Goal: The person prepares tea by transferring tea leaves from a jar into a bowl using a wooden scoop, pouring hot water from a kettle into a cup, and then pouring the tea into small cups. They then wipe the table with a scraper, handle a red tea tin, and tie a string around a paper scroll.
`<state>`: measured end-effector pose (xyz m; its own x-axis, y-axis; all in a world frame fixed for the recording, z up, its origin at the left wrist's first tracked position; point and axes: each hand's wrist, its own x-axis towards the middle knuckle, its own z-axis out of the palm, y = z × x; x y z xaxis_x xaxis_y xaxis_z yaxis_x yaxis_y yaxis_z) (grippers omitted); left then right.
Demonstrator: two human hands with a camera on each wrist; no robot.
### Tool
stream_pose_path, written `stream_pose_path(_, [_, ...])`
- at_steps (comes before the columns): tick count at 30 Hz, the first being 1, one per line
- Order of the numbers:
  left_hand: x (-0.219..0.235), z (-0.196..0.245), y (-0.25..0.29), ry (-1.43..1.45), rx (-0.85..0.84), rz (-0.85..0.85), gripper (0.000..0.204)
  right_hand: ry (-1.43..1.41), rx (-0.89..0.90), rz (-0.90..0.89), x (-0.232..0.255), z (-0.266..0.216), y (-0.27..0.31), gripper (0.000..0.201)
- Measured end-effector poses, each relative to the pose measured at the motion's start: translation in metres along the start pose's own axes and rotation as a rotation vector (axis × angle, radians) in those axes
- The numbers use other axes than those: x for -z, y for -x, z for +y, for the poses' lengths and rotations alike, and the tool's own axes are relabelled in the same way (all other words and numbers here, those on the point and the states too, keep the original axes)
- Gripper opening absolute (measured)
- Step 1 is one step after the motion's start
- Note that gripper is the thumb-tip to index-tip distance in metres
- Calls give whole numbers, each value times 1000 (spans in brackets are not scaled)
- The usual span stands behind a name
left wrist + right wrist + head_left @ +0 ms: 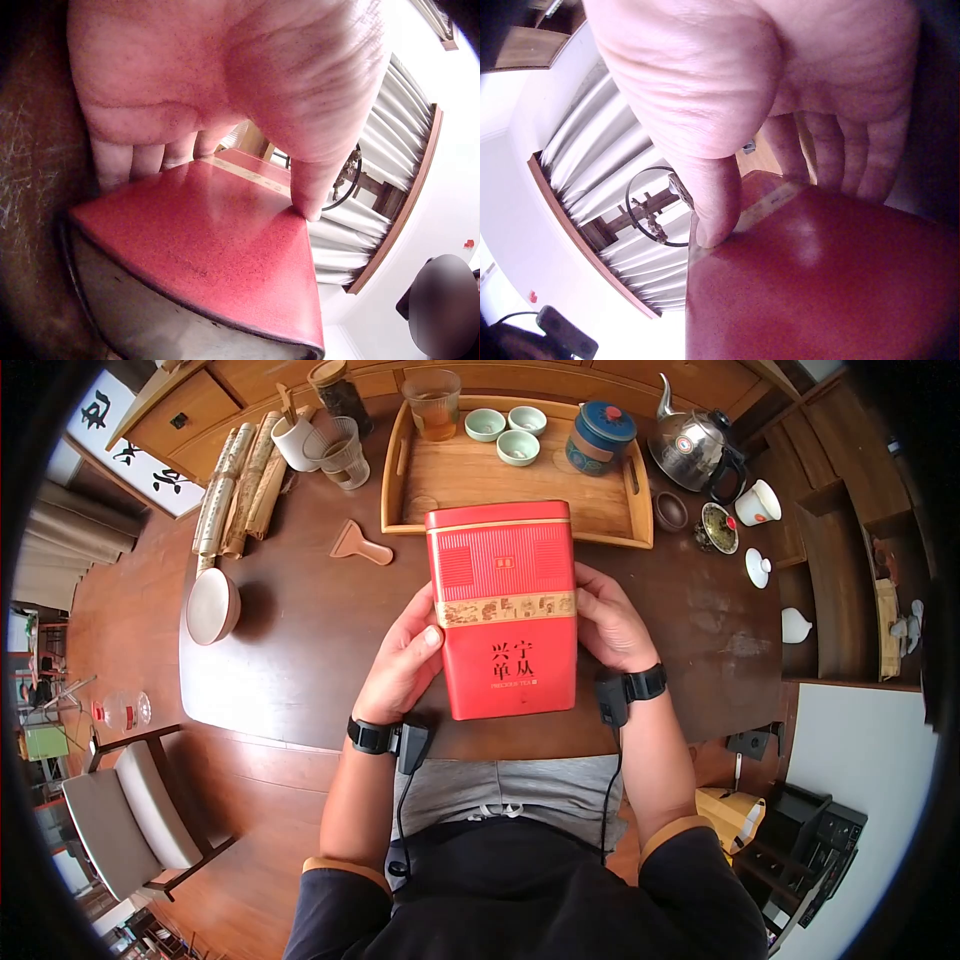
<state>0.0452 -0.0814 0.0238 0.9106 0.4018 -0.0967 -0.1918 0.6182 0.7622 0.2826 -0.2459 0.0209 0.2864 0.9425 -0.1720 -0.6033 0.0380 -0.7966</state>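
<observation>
A red tea tin (505, 585) with a gold picture band and black lettering is held up between both hands, its front turned toward the head camera. On its left side my left hand (402, 665) grips it, thumb at the front edge and fingers behind. My right hand (612, 625) holds the opposite side in the same way. The left wrist view shows the tin's red side (210, 240) and its pale, dark-rimmed bottom (165, 307). In the right wrist view, the thumb (718, 202) presses near the gold band. The lid on top is closed.
Behind the tin, a wooden tray (400, 490) bears small green cups (518, 448), a glass pitcher (432, 410) and a blue jar (602, 435). A steel kettle (690, 450) and white lid (758, 568) stand right; scrolls (240, 490), a bowl (213, 607) and a brown scraper-shaped piece (360, 545) lie left.
</observation>
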Motion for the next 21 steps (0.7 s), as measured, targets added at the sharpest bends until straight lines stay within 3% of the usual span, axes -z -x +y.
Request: stream_pose_path(21, [4, -4, 0, -22, -2, -4, 94, -3, 13, -15, -1, 1, 0, 69])
